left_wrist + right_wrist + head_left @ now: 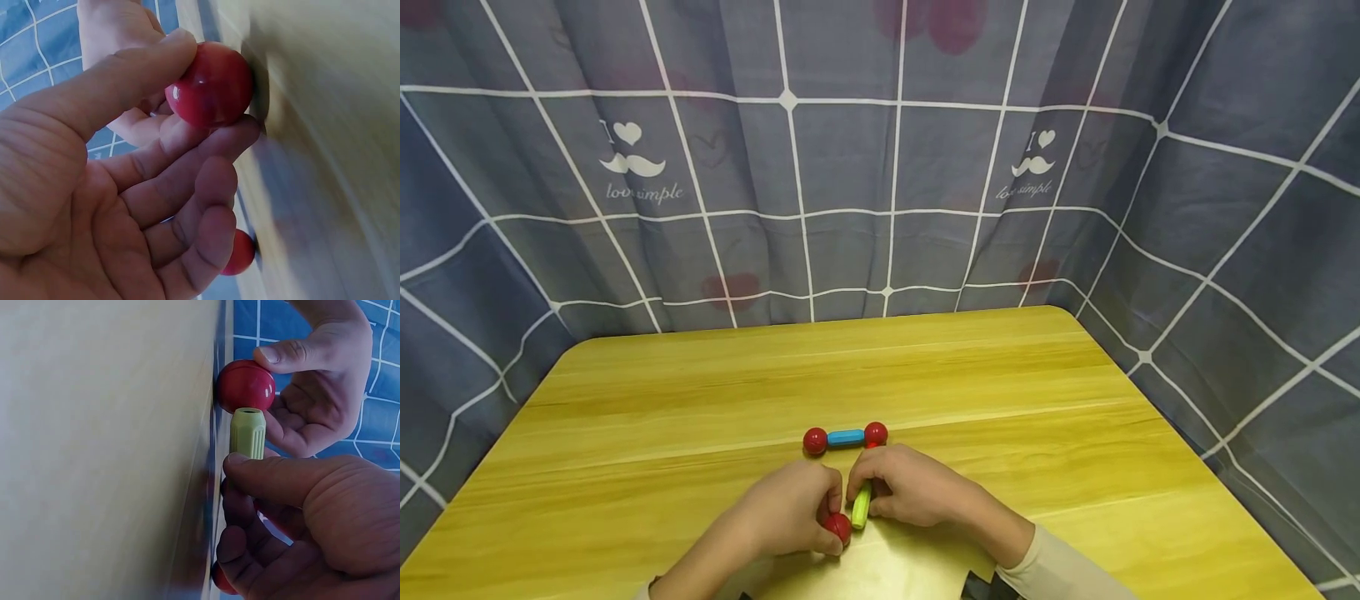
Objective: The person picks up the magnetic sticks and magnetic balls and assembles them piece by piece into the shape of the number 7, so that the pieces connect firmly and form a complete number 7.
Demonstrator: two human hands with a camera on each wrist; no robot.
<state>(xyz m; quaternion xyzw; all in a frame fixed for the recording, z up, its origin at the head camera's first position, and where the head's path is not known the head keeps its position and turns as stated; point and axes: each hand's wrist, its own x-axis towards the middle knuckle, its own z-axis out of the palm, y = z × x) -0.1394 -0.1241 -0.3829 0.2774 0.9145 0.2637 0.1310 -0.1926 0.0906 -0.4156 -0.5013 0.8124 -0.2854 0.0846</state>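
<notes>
My left hand [786, 510] pinches a glossy red ball [212, 87] between thumb and fingers, low over the table. Beside it, my right hand [921, 487] grips a yellow-green ribbed rod [248, 432] whose free end has a small hole. That end points toward me in the head view, close to the held ball; whether they touch I cannot tell. Just beyond the hands lies a blue rod [846, 438] with a red ball [816, 441] at its left end and another red ball [876, 433] at its right. A bit of red [872, 445] shows below the right ball, mostly covered by my right hand.
All of this is on a yellow wood-grain table [700, 392] with rounded far corners. A grey-blue curtain [842, 167] with white grid lines hangs behind the table and along both sides.
</notes>
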